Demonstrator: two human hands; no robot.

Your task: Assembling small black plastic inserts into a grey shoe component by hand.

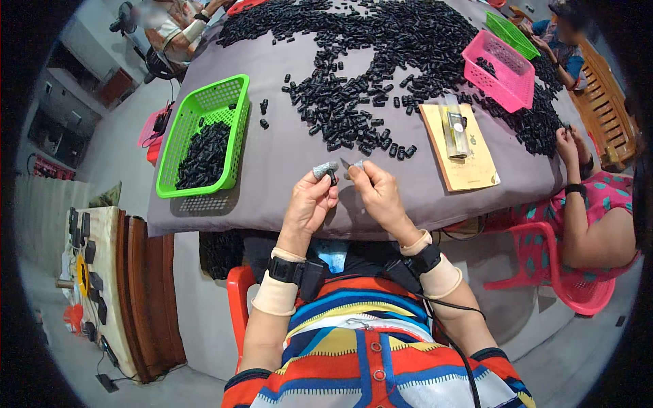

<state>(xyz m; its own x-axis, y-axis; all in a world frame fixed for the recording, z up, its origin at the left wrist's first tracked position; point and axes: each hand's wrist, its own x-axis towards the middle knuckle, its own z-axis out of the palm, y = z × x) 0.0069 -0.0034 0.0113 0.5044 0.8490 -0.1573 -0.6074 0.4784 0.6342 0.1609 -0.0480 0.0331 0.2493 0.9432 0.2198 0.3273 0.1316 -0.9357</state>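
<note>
Striped shirt (pixel 340 336) nearest, left hand (pixel 309 206) pinches black piece (pixel 332 176); booklet (pixel 474 173) shows lettering.

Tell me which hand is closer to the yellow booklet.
Right. The right hand is to the left of the booklet; the left hand is farther left, beyond the right one.

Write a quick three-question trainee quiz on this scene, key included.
1. What is the left hand holding?
2. True or false: the yellow booklet lies to the right of the green basket at the left of the picture.
3. Which colour is the basket nearest the booklet? a) blue b) pink c) white

Key:
1. A small black part
2. True
3. b
</note>
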